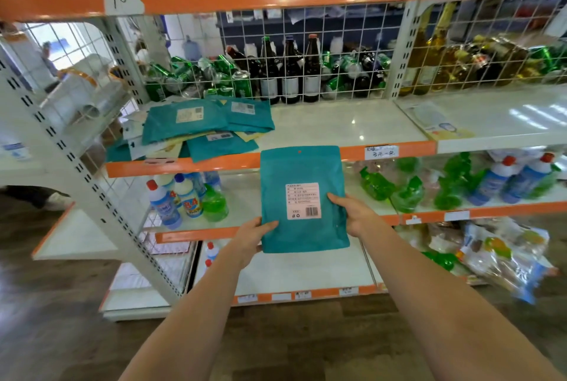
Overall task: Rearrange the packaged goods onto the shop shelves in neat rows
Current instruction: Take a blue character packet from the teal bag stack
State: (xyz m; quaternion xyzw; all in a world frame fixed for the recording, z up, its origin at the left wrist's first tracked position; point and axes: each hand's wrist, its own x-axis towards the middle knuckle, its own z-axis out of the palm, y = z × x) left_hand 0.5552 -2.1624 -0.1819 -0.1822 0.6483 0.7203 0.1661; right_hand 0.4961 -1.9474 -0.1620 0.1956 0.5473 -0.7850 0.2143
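Head view: a person holds a teal pouch [303,199] upright in front of orange-edged shop shelving, its pink label with barcode facing the camera. The left hand [250,238] grips the pouch's lower left corner, thumb curled over the front; the right hand [352,213] grips its right edge, thumb pressed on the front beside the label. The pouch hangs in the air before the middle shelf [352,126], touching no shelf. On that shelf's left end lies a loose pile of teal pouches [202,126], overlapping and skewed, mixed with a few pale packets. Behind the wire mesh back panel stand dark bottles [290,71] among tumbled green cans [184,74]. One shelf down, white cleaner bottles [171,196] stand at left and green spray bottles [408,187] lie at right.
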